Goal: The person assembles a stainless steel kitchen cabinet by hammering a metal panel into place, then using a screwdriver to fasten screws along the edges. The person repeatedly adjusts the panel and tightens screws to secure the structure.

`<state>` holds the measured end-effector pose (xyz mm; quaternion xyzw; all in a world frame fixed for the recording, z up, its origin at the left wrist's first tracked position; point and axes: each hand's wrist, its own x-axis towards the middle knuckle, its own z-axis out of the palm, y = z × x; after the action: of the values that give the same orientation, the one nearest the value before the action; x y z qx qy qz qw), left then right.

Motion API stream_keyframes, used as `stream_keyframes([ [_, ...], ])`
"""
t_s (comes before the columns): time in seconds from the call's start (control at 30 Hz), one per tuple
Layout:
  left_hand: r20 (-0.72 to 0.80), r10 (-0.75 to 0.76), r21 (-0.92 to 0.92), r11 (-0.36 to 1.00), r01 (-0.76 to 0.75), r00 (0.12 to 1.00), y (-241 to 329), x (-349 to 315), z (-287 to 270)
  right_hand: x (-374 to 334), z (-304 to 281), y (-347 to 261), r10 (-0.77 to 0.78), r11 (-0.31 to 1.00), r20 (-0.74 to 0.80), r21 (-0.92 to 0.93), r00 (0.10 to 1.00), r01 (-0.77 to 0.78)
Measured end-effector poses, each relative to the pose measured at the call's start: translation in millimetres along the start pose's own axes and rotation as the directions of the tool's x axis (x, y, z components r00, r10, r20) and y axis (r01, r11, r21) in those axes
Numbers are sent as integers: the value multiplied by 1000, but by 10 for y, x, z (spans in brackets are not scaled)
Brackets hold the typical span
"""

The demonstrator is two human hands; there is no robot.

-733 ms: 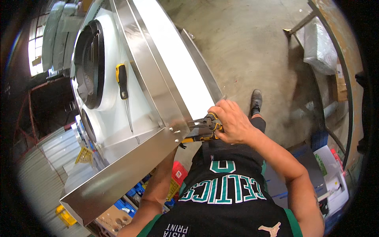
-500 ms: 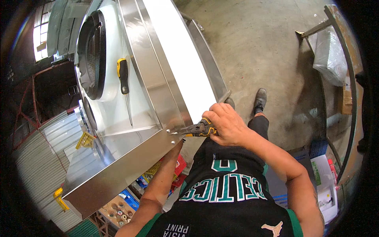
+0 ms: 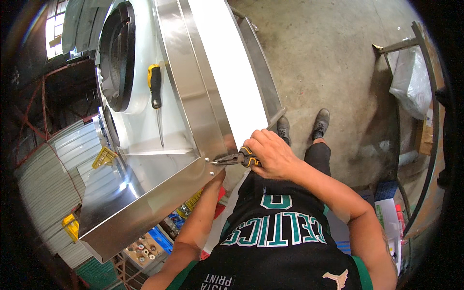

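Observation:
My right hand (image 3: 271, 153) is wrapped round the black and yellow handles of a pair of long-nose pliers (image 3: 233, 159). The jaws reach left to the corner of a shiny metal panel (image 3: 154, 203), with their tips at the upper of two small bolt ends (image 3: 207, 159). Whether they grip it I cannot tell. The lower bolt end (image 3: 211, 173) is apart from the pliers. My left forearm (image 3: 205, 200) passes up behind the panel's lower edge, which hides the left hand's fingers. A screwdriver (image 3: 154, 89) with a yellow and black handle lies on the white surface beyond.
A round black-rimmed opening (image 3: 126, 72) sits in the white surface at upper left. Below the panel are a blue bin (image 3: 160, 239) and a tray of small round parts (image 3: 140, 251). To the right stands a rack (image 3: 421, 53) holding a plastic-wrapped package (image 3: 411, 87).
The pliers and my right hand have shifted slightly left relative to my body, with the tips still beside the upper bolt end. The view has moved a little; the screwdriver lies unmoved on the surface.

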<state>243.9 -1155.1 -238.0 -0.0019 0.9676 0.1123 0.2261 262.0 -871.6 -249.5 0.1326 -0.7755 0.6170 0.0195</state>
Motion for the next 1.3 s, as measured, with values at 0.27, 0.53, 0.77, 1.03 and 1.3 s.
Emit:
stream_keyframes([
  [0.27, -7, -109, -73, 991, 108, 994, -181, -18, 113, -45, 36, -39, 36, 999, -30, 2, 999, -36],
  [0.53, -60, -29, 16, 999, 30, 998, -204, 1, 98, 49, -323, -97, 4, 989, 67, -148, 998, 6],
  [0.77, -12, -51, -20, 999, 50, 999, -156, 52, 46, -189, -325, -576, 277, 956, 96, -126, 956, -264],
  [1.03, -60, 87, 1, 996, -87, 994, -230, 179, 194, -176, -478, -931, 527, 842, 369, -109, 766, -528],
  [1.3, -178, 310, 79, 951, -300, 934, -238, 253, 358, 31, -693, -790, 263, 892, 173, -418, 949, -171],
])
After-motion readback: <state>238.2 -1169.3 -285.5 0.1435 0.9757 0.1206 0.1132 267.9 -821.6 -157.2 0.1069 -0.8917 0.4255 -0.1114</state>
